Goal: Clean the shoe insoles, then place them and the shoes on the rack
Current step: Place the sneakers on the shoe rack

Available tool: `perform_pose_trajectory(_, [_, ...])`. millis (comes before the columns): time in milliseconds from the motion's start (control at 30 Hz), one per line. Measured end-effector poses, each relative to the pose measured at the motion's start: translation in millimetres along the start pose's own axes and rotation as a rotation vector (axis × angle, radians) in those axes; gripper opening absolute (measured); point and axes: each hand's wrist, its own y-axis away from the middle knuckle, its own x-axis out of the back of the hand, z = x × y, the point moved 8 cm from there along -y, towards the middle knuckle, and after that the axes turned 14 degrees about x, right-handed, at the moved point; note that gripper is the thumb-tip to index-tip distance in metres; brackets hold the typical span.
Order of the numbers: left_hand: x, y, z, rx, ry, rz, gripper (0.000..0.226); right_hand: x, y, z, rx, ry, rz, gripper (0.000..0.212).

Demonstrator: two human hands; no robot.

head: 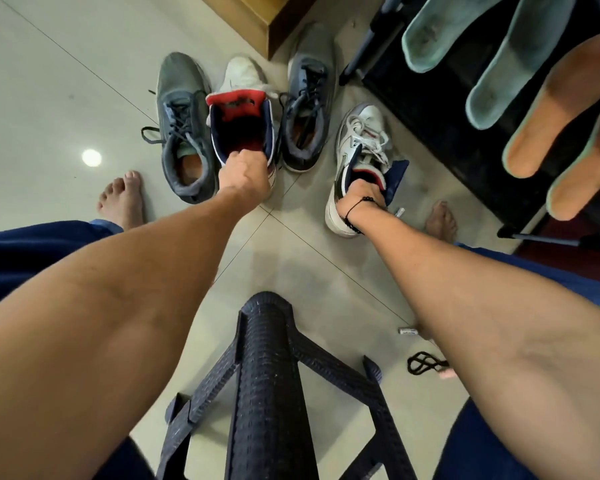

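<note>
Two white sneakers with navy collars stand on the floor between a pair of grey sneakers. My left hand [246, 174] grips the heel of the left white sneaker [239, 98], whose red tongue is pulled forward. My right hand [359, 194] reaches into the right white sneaker [359, 140], its fingers hidden inside the opening. One grey sneaker [182, 126] stands at the left, the other grey sneaker [307, 109] in the middle. On the dark shoe rack [440, 109] at the right lie two mint insoles [440, 29] and two orange insoles [565, 109].
A dark woven stool [267, 375] stands between my knees. My bare feet rest on the pale tiled floor [49, 98]. A black cord [425, 363] and a small tube [407, 330] lie at the lower right. A wooden cabinet corner [257, 19] is at the back.
</note>
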Motion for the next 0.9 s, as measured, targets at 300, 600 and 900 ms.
perform_pose_trajectory(300, [30, 123, 0, -0.055, 0.017, -0.002, 0.026, 63, 103, -25, 0.14, 0.073, -0.034, 0.051])
perform_pose_trajectory(600, [137, 249, 39, -0.375, -0.211, 0.066, 0.023, 180, 233, -19, 0.308, 0.186, 0.141, 0.016])
perform_pose_trajectory(900, [235, 363, 128, -0.627, -0.145, 0.369, 0.008, 308, 359, 54, 0.311, 0.121, 0.556, 0.028])
